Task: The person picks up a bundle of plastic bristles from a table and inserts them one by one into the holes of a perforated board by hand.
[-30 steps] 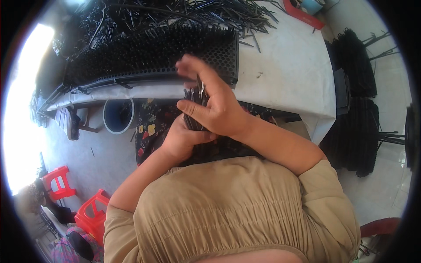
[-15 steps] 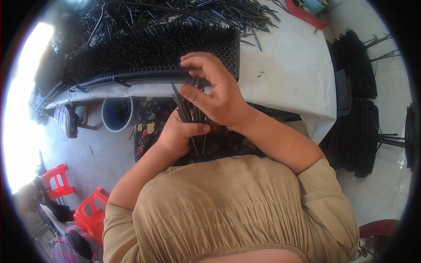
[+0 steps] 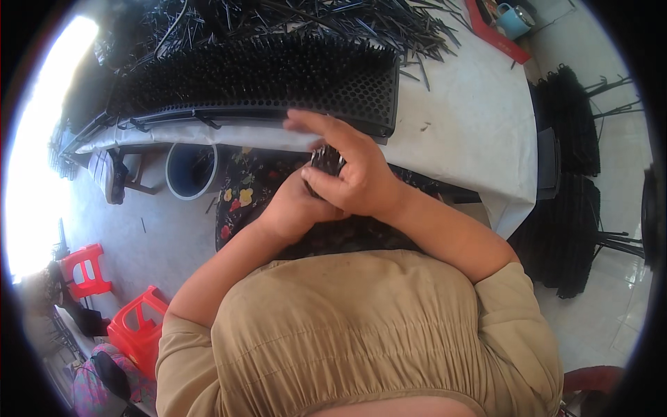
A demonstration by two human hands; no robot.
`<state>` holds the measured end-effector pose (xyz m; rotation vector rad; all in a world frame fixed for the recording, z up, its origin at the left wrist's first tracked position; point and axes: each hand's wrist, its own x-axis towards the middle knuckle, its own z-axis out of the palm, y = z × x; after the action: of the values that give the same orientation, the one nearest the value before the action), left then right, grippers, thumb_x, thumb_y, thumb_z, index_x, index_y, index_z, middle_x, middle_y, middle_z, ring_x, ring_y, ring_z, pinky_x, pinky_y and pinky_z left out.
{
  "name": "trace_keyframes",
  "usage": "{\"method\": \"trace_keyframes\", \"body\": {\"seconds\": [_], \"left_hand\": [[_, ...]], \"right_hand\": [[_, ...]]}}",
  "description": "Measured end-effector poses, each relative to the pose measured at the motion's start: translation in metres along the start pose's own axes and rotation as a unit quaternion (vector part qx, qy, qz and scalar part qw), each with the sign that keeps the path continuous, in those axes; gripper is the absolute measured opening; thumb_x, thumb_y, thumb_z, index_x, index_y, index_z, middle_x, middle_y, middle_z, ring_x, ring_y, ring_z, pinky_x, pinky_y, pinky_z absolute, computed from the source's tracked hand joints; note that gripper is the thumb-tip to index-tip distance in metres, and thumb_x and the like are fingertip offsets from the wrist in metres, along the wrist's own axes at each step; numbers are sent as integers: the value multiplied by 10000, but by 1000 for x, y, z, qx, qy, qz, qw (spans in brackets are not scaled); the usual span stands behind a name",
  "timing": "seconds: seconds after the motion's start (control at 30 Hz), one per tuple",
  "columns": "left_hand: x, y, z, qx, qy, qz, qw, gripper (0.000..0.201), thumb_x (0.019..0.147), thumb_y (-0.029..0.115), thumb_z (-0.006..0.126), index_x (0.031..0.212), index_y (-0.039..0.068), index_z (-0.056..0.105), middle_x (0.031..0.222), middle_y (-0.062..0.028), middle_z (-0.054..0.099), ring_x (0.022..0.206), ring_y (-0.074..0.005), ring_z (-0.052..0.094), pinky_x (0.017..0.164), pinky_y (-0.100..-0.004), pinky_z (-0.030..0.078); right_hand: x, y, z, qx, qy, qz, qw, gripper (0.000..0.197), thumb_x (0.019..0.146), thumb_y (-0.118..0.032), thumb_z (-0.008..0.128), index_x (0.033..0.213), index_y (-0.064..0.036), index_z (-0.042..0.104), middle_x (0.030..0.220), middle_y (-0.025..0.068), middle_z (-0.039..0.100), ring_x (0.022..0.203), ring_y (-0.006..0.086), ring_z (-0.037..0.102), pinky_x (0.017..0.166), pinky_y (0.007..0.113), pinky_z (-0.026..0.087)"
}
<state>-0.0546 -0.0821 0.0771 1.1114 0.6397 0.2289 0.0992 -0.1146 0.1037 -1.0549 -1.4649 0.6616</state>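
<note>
Dark sticks (image 3: 325, 161), thin and glinting at their upper ends, stand in a tight bundle before the table (image 3: 469, 115) — the left hand (image 3: 292, 205) clamped around them, the right hand (image 3: 358, 170) alongside, its fingers stretched away from its thumb. Beyond, a black perforated tray (image 3: 379, 94) holds crowded upright dark pieces; a blue bucket (image 3: 180, 170) contains a few dark bits.

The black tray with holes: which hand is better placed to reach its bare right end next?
The right hand, probably: its outstretched fingers look nearer the tray. The left hand sits lower, around the bundle of sticks.
</note>
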Motion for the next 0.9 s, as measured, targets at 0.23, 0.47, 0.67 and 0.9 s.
{"method": "trace_keyframes", "body": {"seconds": [0.23, 0.47, 0.67, 0.9], "left_hand": [[-16, -3, -20, 154, -126, -72, 977, 711, 605, 95, 907, 1230, 3, 580, 1237, -59, 587, 1169, -170, 530, 1024, -323, 416], [-4, 2, 10, 122, 23, -27, 992, 541, 666, 88, 828, 1139, -28, 593, 1059, -97, 656, 1032, -176, 607, 901, -294, 485], [0, 9, 21, -246, 31, -6, 969, 331, 730, -88, 648, 1038, 21, 594, 935, -98, 654, 827, -231, 661, 667, -356, 559], [-6, 7, 11, -229, 128, 9, 965, 316, 753, -43, 687, 1042, 49, 600, 873, -45, 641, 736, -164, 628, 567, -304, 515]], "right_hand": [[-30, 13, 2, -52, -112, -19, 992, 142, 713, -51, 792, 774, -52, 664, 813, 92, 695, 754, 247, 676, 667, 321, 533], [-14, 10, -2, -71, 22, -70, 995, 180, 745, -73, 807, 800, -39, 639, 825, 110, 688, 714, 224, 660, 641, 296, 515], [-4, 17, -17, 70, 125, 4, 990, 270, 884, -15, 688, 1124, -15, 565, 1042, 110, 641, 996, 183, 628, 855, 282, 512], [-25, 15, -39, 206, 10, 295, 933, 358, 898, -31, 682, 1227, -33, 543, 1023, 60, 669, 914, 113, 632, 752, 245, 521]]}}
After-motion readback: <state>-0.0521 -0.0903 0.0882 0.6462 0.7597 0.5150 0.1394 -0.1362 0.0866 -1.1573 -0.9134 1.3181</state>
